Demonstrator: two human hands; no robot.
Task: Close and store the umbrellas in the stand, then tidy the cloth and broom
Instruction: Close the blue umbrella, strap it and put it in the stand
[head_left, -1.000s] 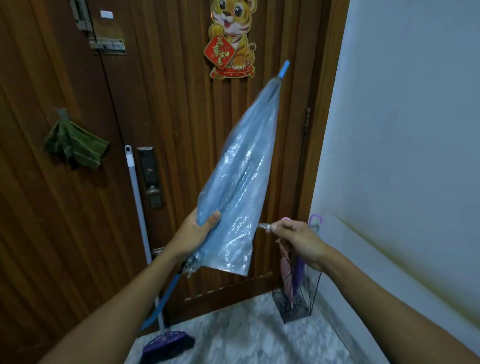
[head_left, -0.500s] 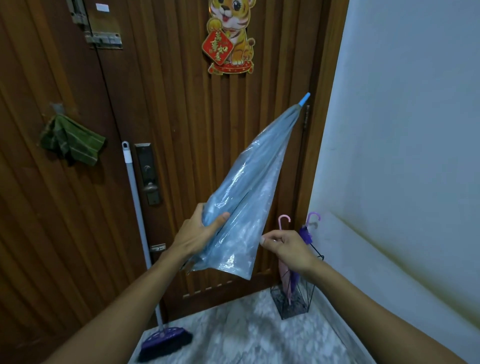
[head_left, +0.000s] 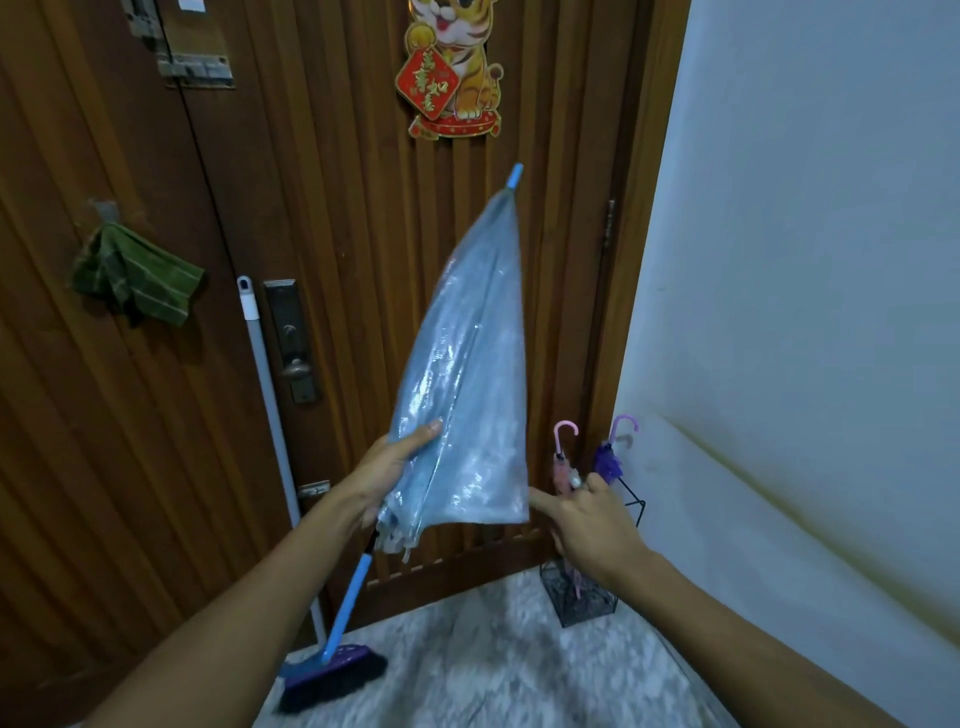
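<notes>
I hold a folded, translucent blue umbrella (head_left: 467, 374) in front of the door, tip up and blue handle down towards the floor. My left hand (head_left: 389, 467) grips the bunched canopy near its lower end. My right hand (head_left: 592, 525) is at the canopy's lower right corner, index finger touching the edge, pinching a small silver-tipped piece that looks like the strap end. Behind it, a black wire stand (head_left: 582, 597) holds a pink umbrella (head_left: 561, 462) and a purple umbrella (head_left: 608, 460). A green cloth (head_left: 135, 280) hangs on the door. A broom (head_left: 332, 675) leans there.
The wooden door (head_left: 363, 260) fills the back, with a handle plate (head_left: 293, 343) and a tiger decoration (head_left: 452, 73). A white wall (head_left: 805, 260) runs along the right. The stand sits in the corner on the marble floor (head_left: 493, 675).
The umbrella's tip swung right, then back left to stand more upright. My right hand dropped from the strap's pulled-out end to the canopy's lower corner. My left hand keeps its grip.
</notes>
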